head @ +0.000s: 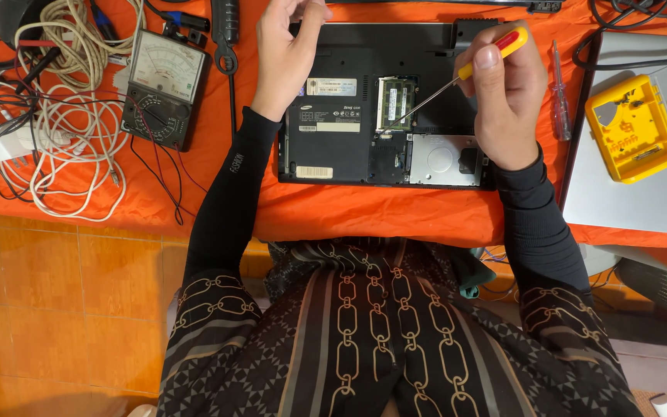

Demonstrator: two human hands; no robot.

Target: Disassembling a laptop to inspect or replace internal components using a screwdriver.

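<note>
A black laptop (349, 147) lies upside down on the orange cloth, its bottom covers off so a green memory module (395, 103) and a silver hard drive (441, 160) show. My right hand (507, 96) grips a screwdriver (496, 52) with a yellow and red handle; its thin shaft slants down-left with the tip at the memory bay. My left hand (287, 54) rests on the laptop's far left corner, fingers curled at the back edge. Whether it pinches anything small is hidden.
An analog multimeter (162, 86) with red and black leads sits left, beside coiled white cables (75, 123). A second clear-handled screwdriver (559, 96) lies right of the laptop. A yellow plastic case (631, 127) rests on a grey laptop lid (642, 193). Black tool (225, 31) at top.
</note>
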